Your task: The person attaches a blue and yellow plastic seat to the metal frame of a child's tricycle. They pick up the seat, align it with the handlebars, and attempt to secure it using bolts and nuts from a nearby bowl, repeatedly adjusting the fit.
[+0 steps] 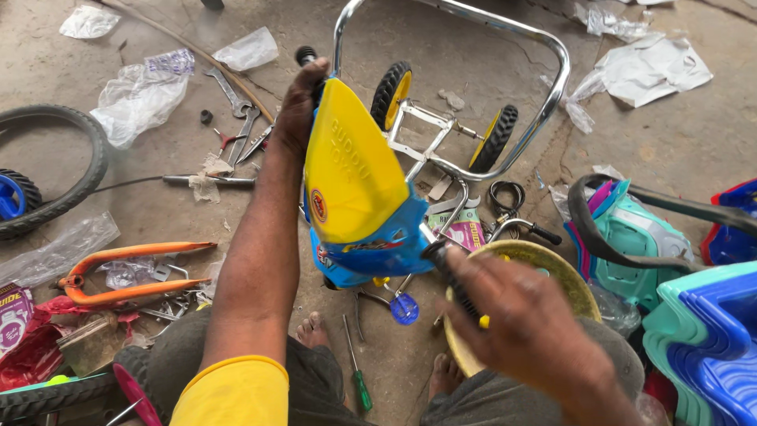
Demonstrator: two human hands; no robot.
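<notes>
A small tricycle stands in front of me with a yellow and blue front panel (pixel 355 177), a chrome frame (pixel 544 95) and two black rear wheels with yellow hubs (pixel 392 93). My left hand (pixel 298 106) grips the far handlebar end with its black grip (pixel 306 55). My right hand (pixel 512 319) is closed around the near black handlebar grip (pixel 453 276). A blue pedal (pixel 404 309) hangs below the panel.
Spanners and pliers (pixel 236 118) lie on the concrete at the left, with an orange fork (pixel 126 272) and a black tyre (pixel 79 170). A green-handled screwdriver (pixel 359 379) lies between my feet. Stacked teal and blue plastic seats (pixel 702 331) are at the right, beside a round yellowish bowl (pixel 552 264).
</notes>
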